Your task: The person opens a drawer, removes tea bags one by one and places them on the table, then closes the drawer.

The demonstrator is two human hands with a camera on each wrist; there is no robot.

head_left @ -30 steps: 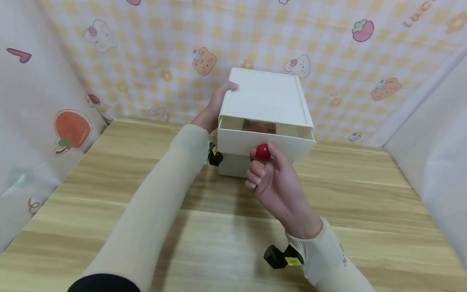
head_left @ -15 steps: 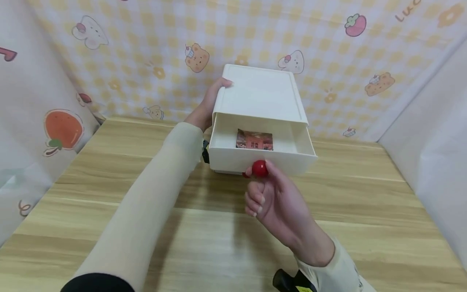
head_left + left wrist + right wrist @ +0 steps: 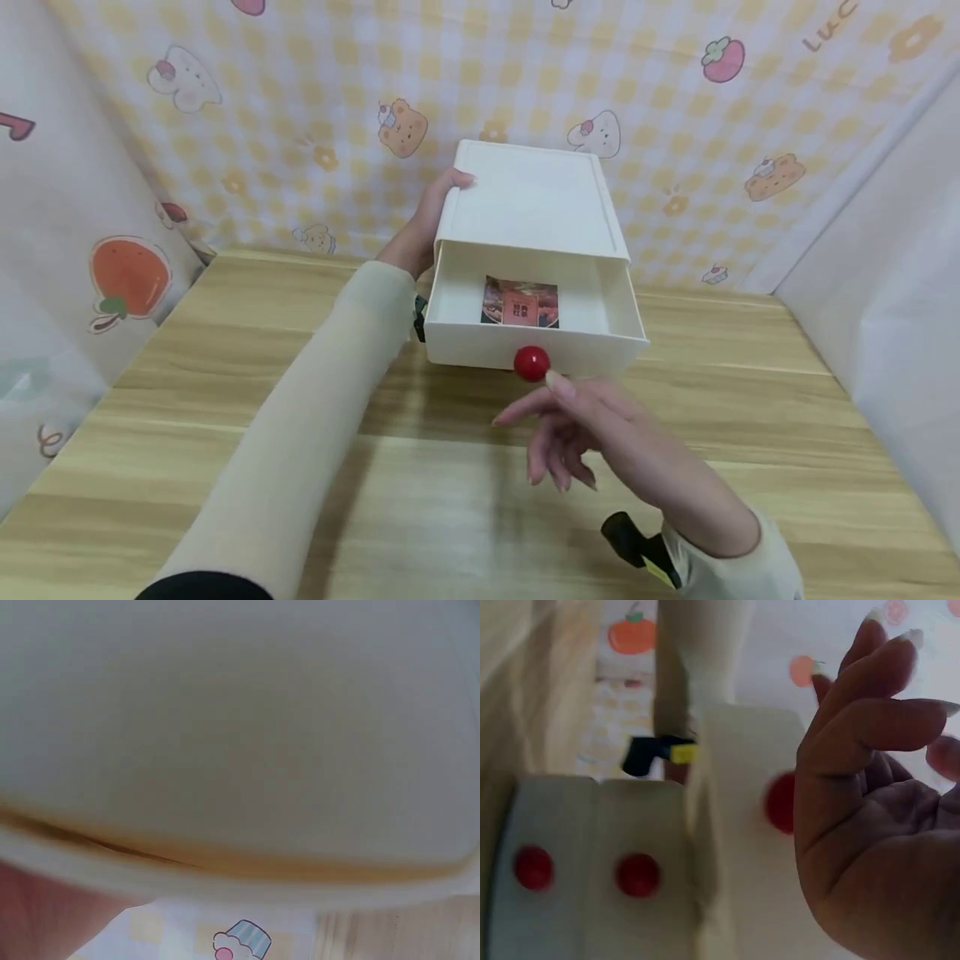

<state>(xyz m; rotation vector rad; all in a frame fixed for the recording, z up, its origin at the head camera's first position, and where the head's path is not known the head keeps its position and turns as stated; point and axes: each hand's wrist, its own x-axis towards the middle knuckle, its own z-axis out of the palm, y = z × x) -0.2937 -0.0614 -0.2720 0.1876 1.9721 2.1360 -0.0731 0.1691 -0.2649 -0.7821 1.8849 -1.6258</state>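
A small white drawer cabinet (image 3: 532, 200) stands against the back cloth, its top drawer (image 3: 465, 342) pulled out. Inside the drawer lies a flat reddish card or packet (image 3: 520, 304) with printing. My left hand (image 3: 426, 218) holds the cabinet's left side, thumb over the top edge, the other fingers hidden behind it. Just below and right of the drawer's round red knob (image 3: 532, 363), my right hand (image 3: 592, 425) has loosely spread fingers and holds nothing. In the right wrist view, two closed lower drawers show red knobs (image 3: 638, 875). White plastic fills most of the left wrist view.
The cabinet rests on a wood-grain table (image 3: 435, 500). Behind it hangs a yellow checked cloth (image 3: 300, 125) with cartoon prints, and white cloth walls (image 3: 892, 250) close off both sides. A black wrist device (image 3: 637, 546) sits at the right sleeve.
The top drawer has slid farther out toward me, bringing the card inside into fuller view. My right hand has let go of the red knob and moved down and right. The left hand keeps its hold.
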